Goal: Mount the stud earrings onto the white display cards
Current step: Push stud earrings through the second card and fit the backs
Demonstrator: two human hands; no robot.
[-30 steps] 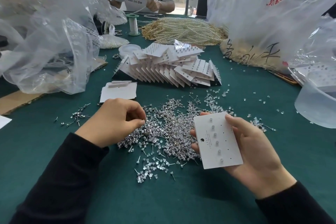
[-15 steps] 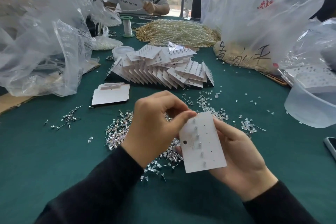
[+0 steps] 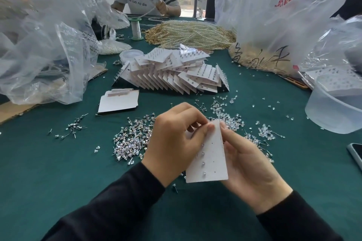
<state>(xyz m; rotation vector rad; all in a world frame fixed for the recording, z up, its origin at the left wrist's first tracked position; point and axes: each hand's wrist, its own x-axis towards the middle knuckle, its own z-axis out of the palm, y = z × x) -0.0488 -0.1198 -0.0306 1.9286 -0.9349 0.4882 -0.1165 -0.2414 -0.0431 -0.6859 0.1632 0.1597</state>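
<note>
- Card in work: white rectangular paper display card (image 3: 212, 160) is held above the dark green cloth worktop (image 3: 58, 172), tilted, between both hands, just over the loose pile.
- Right hand (image 3: 248, 164) cups the card from behind and from its right edge, thumb lying along that edge up to the top corner.
- Left hand (image 3: 174, 143) has its fingers curled, thumb and forefinger pinched at the card's top left corner. We judge a stud is going in there, but it is too small to see, so we cannot tell.
- Done on this card: a column of small clear mounted studs (image 3: 203, 163) runs down its left side. The pinholes to their right look bare, so we judge this card roughly half filled.
- Done overall: a big fanned stack of filled white cards (image 3: 172, 76) sits well beyond the hands, mid worktop.
- Left to do: large heap of loose silver-post stud earrings (image 3: 133, 139) lies just left of and under the hands, and a smaller scatter of studs (image 3: 74, 125) lies further left.
- Small flat stack of blank white cards (image 3: 119, 100) waits between the heap and the filled stack.
- Tiny clear plastic earring backs (image 3: 227, 121) are scattered right of the hands. We cannot tell whether any are fitted on this card.
- Our call: the batch is mid-run, with plenty done and plenty of studs left.
</note>
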